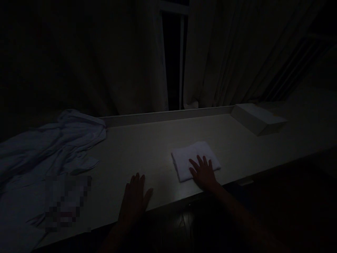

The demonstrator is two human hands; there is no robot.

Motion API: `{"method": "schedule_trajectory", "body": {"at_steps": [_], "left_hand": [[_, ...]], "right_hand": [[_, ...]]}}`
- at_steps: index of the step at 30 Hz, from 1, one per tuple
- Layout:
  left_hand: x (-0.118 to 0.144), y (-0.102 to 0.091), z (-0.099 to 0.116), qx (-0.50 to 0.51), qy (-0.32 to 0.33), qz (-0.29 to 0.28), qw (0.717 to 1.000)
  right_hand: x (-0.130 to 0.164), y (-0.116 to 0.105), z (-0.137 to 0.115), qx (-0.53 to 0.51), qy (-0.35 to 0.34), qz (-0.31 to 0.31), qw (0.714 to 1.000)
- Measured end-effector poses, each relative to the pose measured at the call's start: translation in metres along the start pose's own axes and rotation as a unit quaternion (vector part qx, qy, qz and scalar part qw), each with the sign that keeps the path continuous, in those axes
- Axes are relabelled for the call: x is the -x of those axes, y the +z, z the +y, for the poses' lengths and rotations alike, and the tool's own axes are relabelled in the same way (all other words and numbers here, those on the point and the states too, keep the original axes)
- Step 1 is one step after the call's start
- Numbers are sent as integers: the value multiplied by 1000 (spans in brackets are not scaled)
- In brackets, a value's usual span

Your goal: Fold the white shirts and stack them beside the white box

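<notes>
In the dim light, a white cloth [184,158], folded into a flat rectangle, lies near the front edge of a pale desk [147,147]. My right hand [204,174] rests on its right part with the fingers spread; the palm hides a little of the cloth. To the left of it, my left hand [134,196] lies flat at the desk's front edge, thumb apart from the fingers, holding nothing. A gap of bare desk separates the left hand from the cloth.
A heap of crumpled light clothing [71,137] covers the desk's left end, with a blurred-out patch over part of it. At the back right sits a white box [259,117]. Curtains [126,63] hang behind the desk's low back ledge [168,116].
</notes>
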State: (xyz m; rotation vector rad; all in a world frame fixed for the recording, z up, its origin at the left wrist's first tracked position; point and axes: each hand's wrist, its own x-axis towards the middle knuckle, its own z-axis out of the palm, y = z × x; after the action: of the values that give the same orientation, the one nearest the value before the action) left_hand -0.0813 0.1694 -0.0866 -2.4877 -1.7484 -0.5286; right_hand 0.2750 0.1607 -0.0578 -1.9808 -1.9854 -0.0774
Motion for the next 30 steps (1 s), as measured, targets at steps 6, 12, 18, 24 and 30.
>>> {"method": "schedule_trajectory", "body": {"at_steps": [6, 12, 18, 24, 30], "left_hand": [[5, 15, -8, -45, 34, -14, 998], [3, 14, -10, -54, 42, -8, 998], [5, 12, -11, -71, 46, -9, 996], [3, 15, -15, -68, 54, -21, 996], [2, 14, -14, -77, 59, -12, 995]], "right_hand": [[-31, -10, 97, 73, 46, -27, 996], [-65, -20, 177, 132, 84, -62, 986], [-86, -34, 198, 121, 88, -37, 988], [-86, -9, 136, 103, 198, 4, 975], [-94, 16, 131, 121, 191, -16, 974]]}}
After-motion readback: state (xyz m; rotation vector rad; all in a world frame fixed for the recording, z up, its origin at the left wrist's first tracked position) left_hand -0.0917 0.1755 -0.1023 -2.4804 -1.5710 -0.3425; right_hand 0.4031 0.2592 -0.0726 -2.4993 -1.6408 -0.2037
